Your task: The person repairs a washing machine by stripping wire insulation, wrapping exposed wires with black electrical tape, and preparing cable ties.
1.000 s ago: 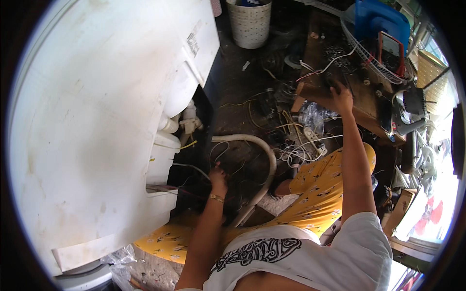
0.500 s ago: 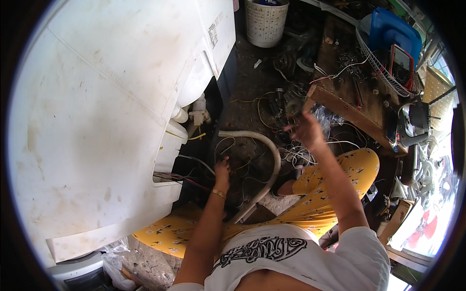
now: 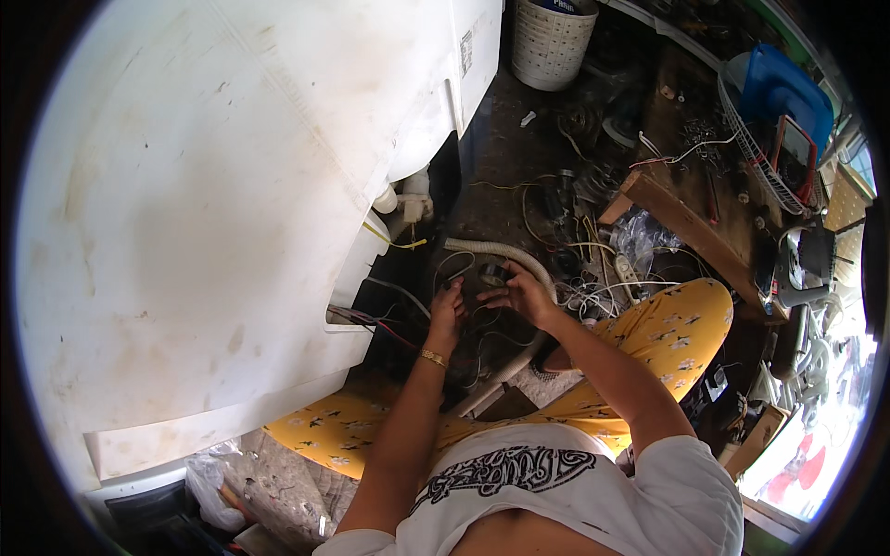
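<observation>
My left hand (image 3: 447, 313) pinches a thin grey wire (image 3: 456, 275) beside the opening of a large white appliance body (image 3: 213, 222). My right hand (image 3: 523, 296) holds a roll of black tape (image 3: 494, 274) between thumb and fingers, a short way right of the left hand. Several loose wires (image 3: 371, 320), some red and some grey, come out of the opening toward the left hand. A yellow cable tie (image 3: 408, 245) sticks out near a white plastic valve (image 3: 416, 204). A ribbed grey hose (image 3: 505, 252) curves around behind my right hand.
Tangled white cable (image 3: 593, 298) lies by my right knee. A low wooden bench (image 3: 686, 215) with screws and tools stands at the right, with a wire basket (image 3: 756, 148) and blue plastic piece (image 3: 788, 93) on it. A white bucket (image 3: 553, 46) stands at the far side.
My right hand has come from the bench's near corner leftward to beside my left hand, and black tape now shows in it. The view has shifted slightly.
</observation>
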Demonstrator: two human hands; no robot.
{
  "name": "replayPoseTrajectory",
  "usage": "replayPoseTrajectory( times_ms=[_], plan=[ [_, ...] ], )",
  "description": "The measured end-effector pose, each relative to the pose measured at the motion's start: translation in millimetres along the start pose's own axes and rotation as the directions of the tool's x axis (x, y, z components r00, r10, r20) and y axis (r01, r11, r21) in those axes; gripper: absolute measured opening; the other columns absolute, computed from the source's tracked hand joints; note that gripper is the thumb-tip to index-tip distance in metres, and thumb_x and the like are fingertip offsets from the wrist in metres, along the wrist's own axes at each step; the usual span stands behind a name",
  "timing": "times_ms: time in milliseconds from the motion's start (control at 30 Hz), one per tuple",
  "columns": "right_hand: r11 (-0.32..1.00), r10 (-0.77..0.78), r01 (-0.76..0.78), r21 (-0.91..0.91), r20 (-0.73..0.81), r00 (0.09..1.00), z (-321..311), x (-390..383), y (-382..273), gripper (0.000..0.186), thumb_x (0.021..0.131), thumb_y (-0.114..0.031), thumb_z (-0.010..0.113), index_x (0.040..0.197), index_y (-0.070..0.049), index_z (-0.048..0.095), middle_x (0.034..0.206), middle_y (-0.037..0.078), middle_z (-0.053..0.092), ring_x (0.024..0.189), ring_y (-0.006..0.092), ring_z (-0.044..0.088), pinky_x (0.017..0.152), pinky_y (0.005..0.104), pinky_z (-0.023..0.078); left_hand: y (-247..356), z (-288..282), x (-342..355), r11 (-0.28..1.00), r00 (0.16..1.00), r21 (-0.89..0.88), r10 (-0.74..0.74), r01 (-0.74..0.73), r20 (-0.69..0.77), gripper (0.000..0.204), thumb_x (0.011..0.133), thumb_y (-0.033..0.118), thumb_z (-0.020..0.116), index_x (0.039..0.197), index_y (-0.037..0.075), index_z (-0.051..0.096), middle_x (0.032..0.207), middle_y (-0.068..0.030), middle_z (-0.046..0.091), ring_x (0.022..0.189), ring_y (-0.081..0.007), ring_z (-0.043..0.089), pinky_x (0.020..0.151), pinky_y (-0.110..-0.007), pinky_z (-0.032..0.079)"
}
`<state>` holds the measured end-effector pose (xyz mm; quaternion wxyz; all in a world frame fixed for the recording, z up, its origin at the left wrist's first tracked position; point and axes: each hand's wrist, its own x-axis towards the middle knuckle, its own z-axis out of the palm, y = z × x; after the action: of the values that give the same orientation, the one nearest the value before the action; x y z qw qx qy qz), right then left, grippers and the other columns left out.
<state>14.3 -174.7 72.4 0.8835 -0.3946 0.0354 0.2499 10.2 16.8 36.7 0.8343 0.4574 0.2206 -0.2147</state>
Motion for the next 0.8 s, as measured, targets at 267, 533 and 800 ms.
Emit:
replayPoseTrajectory(
  times_ms=[267, 533, 800],
  plan=[
    [0.997, 0.066, -0.069, -0.044, -0.050, 0.997, -9, 11, 22, 0.043, 0.084, -0.017, 0.042, 0.125, -0.004, 0.041, 0.113, 0.012, 0.056, 0.099, 0.0245, 0.059, 0.082, 0.0364, 0.047, -2, -10, 6, 0.998, 0.991, -0.052, 0.026, -0.019, 0.135, 0.034, 0.090, 0.028, 0.052, 0.121, 0.012, 0.051, 0.066, 0.0077, 0.034, 0.058, -0.0070, 0.035, 0.065, -0.027, 0.033],
    [0.957, 0.086, -0.098, -0.274, -0.056, 0.995, -5, 18, 27, 0.033, 0.091, -0.020, 0.049, 0.120, -0.005, 0.048, 0.103, 0.005, 0.058, 0.093, 0.0143, 0.060, 0.077, 0.0276, 0.046, -6, -7, 9, 0.990, 0.982, -0.142, 0.030, -0.004, 0.187, 0.029, 0.092, 0.042, 0.049, 0.100, 0.015, 0.054, 0.067, 0.0073, 0.042, 0.062, -0.0082, 0.040, 0.069, -0.028, 0.035],
    [0.873, 0.055, -0.051, -0.485, -0.006, 0.998, 14, 14, 32, 0.028, 0.091, -0.020, 0.059, 0.111, 0.000, 0.056, 0.096, 0.004, 0.062, 0.090, 0.0111, 0.060, 0.075, 0.0282, 0.047, -5, -6, 12, 0.997, 0.996, -0.007, 0.077, -0.077, 0.035, 0.054, 0.089, 0.061, 0.043, 0.101, 0.010, 0.057, 0.077, 0.0018, 0.058, 0.063, -0.0101, 0.055, 0.055, -0.025, 0.041]
  ],
)
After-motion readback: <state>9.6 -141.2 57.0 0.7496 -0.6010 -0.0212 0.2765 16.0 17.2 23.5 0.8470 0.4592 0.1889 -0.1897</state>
